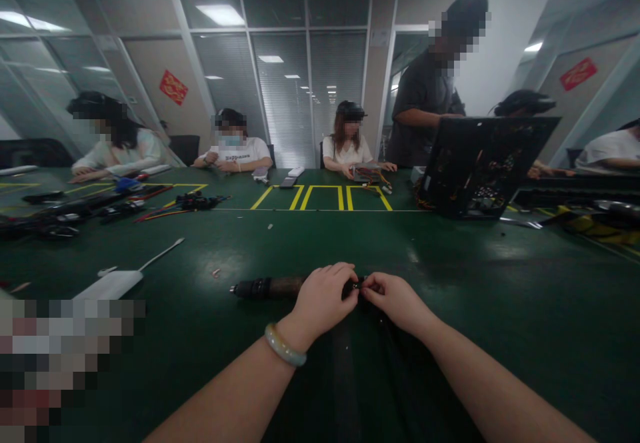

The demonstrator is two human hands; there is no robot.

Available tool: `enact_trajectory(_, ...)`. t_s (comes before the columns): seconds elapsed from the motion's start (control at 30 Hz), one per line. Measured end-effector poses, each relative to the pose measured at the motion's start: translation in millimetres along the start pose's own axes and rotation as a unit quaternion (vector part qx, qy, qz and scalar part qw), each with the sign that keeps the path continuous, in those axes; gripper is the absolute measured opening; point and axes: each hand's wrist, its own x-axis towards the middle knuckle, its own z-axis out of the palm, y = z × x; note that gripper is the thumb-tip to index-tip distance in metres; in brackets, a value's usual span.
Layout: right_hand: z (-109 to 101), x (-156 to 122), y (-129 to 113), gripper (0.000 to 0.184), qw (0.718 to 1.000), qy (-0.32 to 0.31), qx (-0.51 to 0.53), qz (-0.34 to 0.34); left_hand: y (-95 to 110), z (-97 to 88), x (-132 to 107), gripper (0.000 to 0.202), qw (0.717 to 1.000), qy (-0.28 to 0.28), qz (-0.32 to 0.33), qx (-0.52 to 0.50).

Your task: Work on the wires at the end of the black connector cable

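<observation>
A long cylindrical tool [270,288], which looks like an inline electric screwdriver, lies on the green table with its dark tip pointing left. My left hand [325,296], wearing a bangle at the wrist, is closed over the tool's right end. Close against it, my right hand [397,302] is closed too, thumb and fingertips pinched at a small dark part by that end. What exactly the right fingertips hold is too small to make out. Below the right hand a dark cord [382,322] runs down towards me.
A black computer case [487,166] stands at the back right. Cable bundles [193,200] lie at the back left, and a white device with a cord [113,285] is nearer. Several people sit across the table; one person stands. A power supply [367,174] sits before one.
</observation>
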Motion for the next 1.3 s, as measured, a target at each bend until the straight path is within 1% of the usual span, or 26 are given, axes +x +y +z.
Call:
enact_trajectory(0.07, 0.2, 0.5, 0.3, 0.014, 1.000, 0.004, -0.007, -0.004, -0.8, -0.4, 0.7, 0.007, 1.000, -0.008, 0.002, 0.003)
enact_trajectory(0.13, -0.1, 0.6, -0.4, 0.014, 1.000, 0.007, -0.011, -0.005, -1.7, -0.9, 1.3, 0.005, 1.000, -0.016, 0.005, 0.004)
enact_trajectory(0.27, -0.8, -0.1, -1.5, 0.014, 1.000, 0.003, -0.008, 0.003, -2.9, -0.3, 1.1, 0.011, 1.000, -0.013, 0.011, 0.001)
enact_trajectory(0.37, -0.7, -0.3, -0.6, 0.014, 1.000, 0.003, -0.001, 0.006, -3.3, 1.1, 0.5, 0.015, 1.000, -0.003, 0.001, 0.000)
enact_trajectory(0.53, -1.9, -0.7, -1.8, 0.014, 1.000, 0.000, 0.002, 0.007, -2.8, 1.8, 0.3, 0.006, 1.000, 0.000, -0.002, -0.012)
enact_trajectory(0.8, -3.1, -1.9, -3.1, 0.014, 1.000, 0.002, -0.007, 0.013, -1.0, 1.4, 0.1, 0.013, 1.000, 0.002, 0.002, -0.017)
enact_trajectory(1.03, -2.6, -2.2, -4.4, 0.013, 1.000, 0.002, -0.011, 0.011, -3.0, 2.0, 0.9, 0.006, 1.000, 0.002, 0.001, -0.013)
enact_trajectory(1.2, -3.9, -3.7, -8.6, 0.013, 1.000, 0.001, -0.009, 0.015, -2.3, 2.0, 1.1, 0.011, 1.000, 0.002, 0.004, -0.013)
enact_trajectory(1.3, -3.4, -3.6, -7.1, 0.013, 1.000, 0.001, -0.011, 0.021, -1.6, 2.4, 0.4, 0.015, 1.000, 0.004, 0.004, -0.012)
